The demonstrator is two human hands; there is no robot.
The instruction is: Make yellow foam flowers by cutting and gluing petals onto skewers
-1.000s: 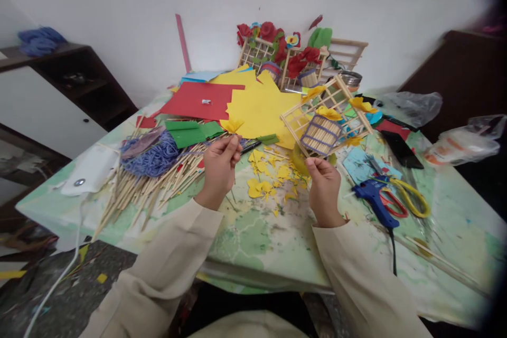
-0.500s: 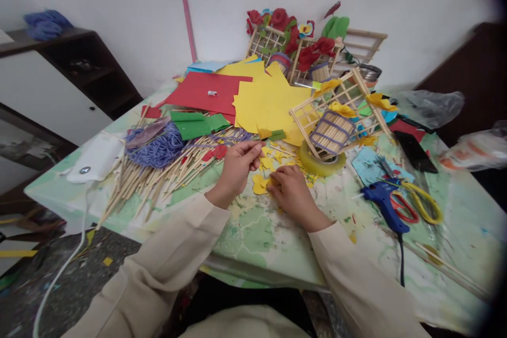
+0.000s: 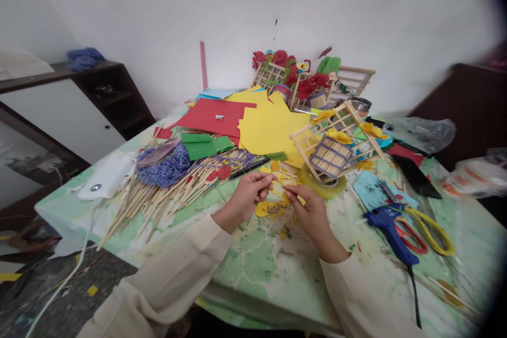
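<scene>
Above the middle of the table, my left hand (image 3: 247, 194) is closed, thumb and forefinger pinched together. Opposite it, a short gap away, my right hand (image 3: 311, 210) also makes a pinch. Whatever sits in either set of fingertips is too small to make out. Below and between the hands lie a cut yellow paper petal piece (image 3: 263, 209) and many yellow scraps. A rolled green paper strip (image 3: 276, 156) and a black pen (image 3: 249, 167) rest just beyond them.
Wooden sticks (image 3: 158, 200) and purple yarn (image 3: 168, 166) spread leftward. Yellow sheets (image 3: 265, 127) and red paper (image 3: 217, 116) lie behind. Right are a stick trellis (image 3: 332, 156) leaning over a tape roll (image 3: 336, 190), a blue glue gun (image 3: 390, 229) and yellow-handled scissors (image 3: 435, 232).
My right hand has lifted off the yellow paper piece and come up facing the left hand in a pinch. The left hand stays pinched. The head view has tilted up.
</scene>
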